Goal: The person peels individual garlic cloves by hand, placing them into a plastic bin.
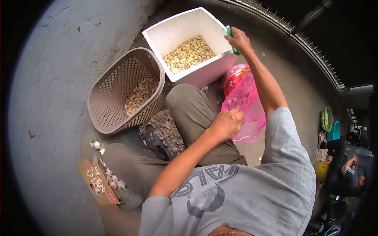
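Note:
My left hand point(228, 125) is closed above my knee, in front of a pink mesh bag point(252, 106); what its fingers pinch is too small to make out. Out at the upper right, my right hand point(238, 40) grips a green-handled tool point(235, 51) beside the rim of a white foam box point(232, 59). Peeled cloves point(191, 53) lie in the bottom of that box. Left of it leans a beige perforated basket point(112, 88) with unpeeled cloves point(141, 94) inside.
Dry peelings point(165, 128) are heaped between my legs. Whole garlic bulbs point(114, 181) lie by my left leg, next to a cardboard piece point(104, 198) bearing cloves. At the far right a person point(350, 169) sits near a green basket point(326, 118) and a blue basin point(334, 131).

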Demonstrator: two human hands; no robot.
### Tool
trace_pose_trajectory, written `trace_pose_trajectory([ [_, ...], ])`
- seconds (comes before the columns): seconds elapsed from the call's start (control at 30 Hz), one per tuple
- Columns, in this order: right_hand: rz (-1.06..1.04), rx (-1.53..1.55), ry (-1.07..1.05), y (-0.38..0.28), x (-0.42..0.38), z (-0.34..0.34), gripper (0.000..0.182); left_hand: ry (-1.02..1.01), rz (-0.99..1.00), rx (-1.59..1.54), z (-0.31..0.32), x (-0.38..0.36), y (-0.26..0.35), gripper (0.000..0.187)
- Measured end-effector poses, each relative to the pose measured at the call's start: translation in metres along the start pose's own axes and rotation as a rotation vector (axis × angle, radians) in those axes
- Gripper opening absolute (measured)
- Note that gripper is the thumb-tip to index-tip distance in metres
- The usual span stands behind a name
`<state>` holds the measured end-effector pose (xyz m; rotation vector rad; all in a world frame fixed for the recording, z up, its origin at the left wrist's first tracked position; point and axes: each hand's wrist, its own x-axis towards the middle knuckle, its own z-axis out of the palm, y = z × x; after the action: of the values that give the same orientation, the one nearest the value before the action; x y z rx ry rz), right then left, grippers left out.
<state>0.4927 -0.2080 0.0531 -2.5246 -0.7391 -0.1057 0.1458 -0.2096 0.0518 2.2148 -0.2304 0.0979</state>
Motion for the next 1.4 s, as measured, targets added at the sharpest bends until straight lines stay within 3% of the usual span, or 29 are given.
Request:
trace_pose_trajectory([
  [0.13,0.103,-0.124,-0.013,0.033,0.02,0.032,0.046,-0.037,-0.001,-0.003,-0.002,0.003,0.002,0.016],
  [0.17,0.089,-0.264,-0.108,0.04,0.016,0.042,0.051,-0.027,0.003,-0.01,-0.003,0.004,0.001,0.016],
  [0.3,0.025,-0.251,-0.054,0.052,0.021,0.054,0.058,0.014,-0.016,-0.002,0.001,0.004,-0.004,0.016],
  [0.4,-0.022,-0.253,0.005,0.033,0.001,0.012,0.046,0.073,-0.054,-0.05,0.011,0.004,-0.01,0.018],
  [0.47,-0.093,0.236,-0.202,0.046,-0.011,-0.03,0.037,0.146,-0.115,-0.128,-0.01,0.011,-0.001,0.018],
  [0.53,-0.116,0.629,-0.288,-0.003,-0.099,-0.107,0.031,0.206,-0.154,-0.224,-0.013,0.015,-0.001,0.017],
  [0.57,-0.258,0.826,-0.421,0.001,-0.135,-0.132,0.03,0.237,-0.177,-0.273,-0.014,0.017,-0.001,0.017],
  [0.6,-0.199,1.0,-0.542,-0.008,-0.185,-0.154,0.029,0.253,-0.169,-0.318,-0.014,0.018,0.0,0.016],
  [0.63,-0.277,1.17,-0.689,-0.008,-0.223,-0.16,0.03,0.265,-0.16,-0.361,-0.014,0.019,0.001,0.015],
  [0.67,-0.3,1.081,-0.843,-0.013,-0.25,-0.164,0.017,0.271,-0.146,-0.403,-0.015,0.02,0.003,0.014],
  [0.7,-0.077,0.903,-0.844,-0.019,-0.279,-0.16,0.019,0.231,-0.119,-0.433,-0.02,0.02,0.008,0.013],
  [0.73,-0.007,0.718,-0.703,-0.008,-0.301,-0.138,0.014,0.221,-0.094,-0.424,-0.018,0.02,0.01,0.012],
  [0.77,0.046,0.414,-0.546,0.012,-0.316,-0.104,0.02,0.206,-0.07,-0.413,-0.016,0.02,0.011,0.012],
  [0.83,0.147,0.444,-0.125,0.043,-0.326,-0.028,0.028,0.165,-0.029,-0.399,-0.013,0.02,0.014,0.011],
  [0.9,0.267,0.36,0.042,0.074,-0.306,0.033,0.029,0.138,0.011,-0.389,-0.013,0.024,0.016,0.011],
  [1.07,0.524,0.035,-0.054,0.14,-0.252,0.116,0.03,-0.02,-0.128,-0.612,-0.018,0.026,0.017,0.01],
  [1.17,0.566,-0.028,-0.119,0.162,-0.231,0.142,0.031,-0.085,-0.188,-0.745,-0.022,0.026,0.021,0.006],
  [1.4,0.568,-0.068,-0.199,0.182,-0.214,0.174,0.033,-0.03,-0.091,-0.71,-0.007,0.043,0.013,0.008],
])
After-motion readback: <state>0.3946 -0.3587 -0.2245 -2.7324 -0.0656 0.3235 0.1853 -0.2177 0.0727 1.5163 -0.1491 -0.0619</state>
